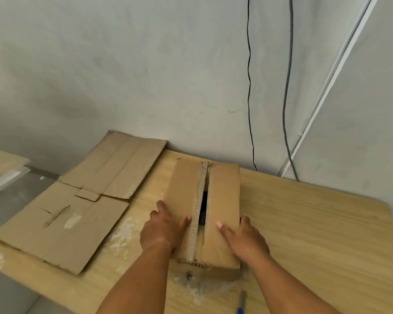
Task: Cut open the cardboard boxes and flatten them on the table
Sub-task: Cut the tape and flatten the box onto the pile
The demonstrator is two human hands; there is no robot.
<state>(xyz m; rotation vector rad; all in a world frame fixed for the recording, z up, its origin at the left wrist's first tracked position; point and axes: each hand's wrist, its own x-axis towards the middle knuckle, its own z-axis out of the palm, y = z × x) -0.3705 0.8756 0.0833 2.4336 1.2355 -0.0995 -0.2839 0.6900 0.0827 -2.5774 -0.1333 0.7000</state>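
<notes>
A brown cardboard box (222, 189) stands on the wooden table (315, 234), its top seam slit open along the middle with a dark gap showing. My left hand (161, 227) grips the box's near left edge, thumb on top beside the slit and fingers down the left side. My right hand (243, 239) grips the near right edge, thumb on top and fingers round the right side. Flattened cardboard (77, 200) lies to the left. A blue-handled cutter (241, 302) lies on the table near the front edge.
The flattened sheets overhang the table's left edge. White dust and scraps (197, 288) litter the wood in front of the box. A wall with two hanging cables (250, 109) rises right behind the table. Bare wood stretches right of the box.
</notes>
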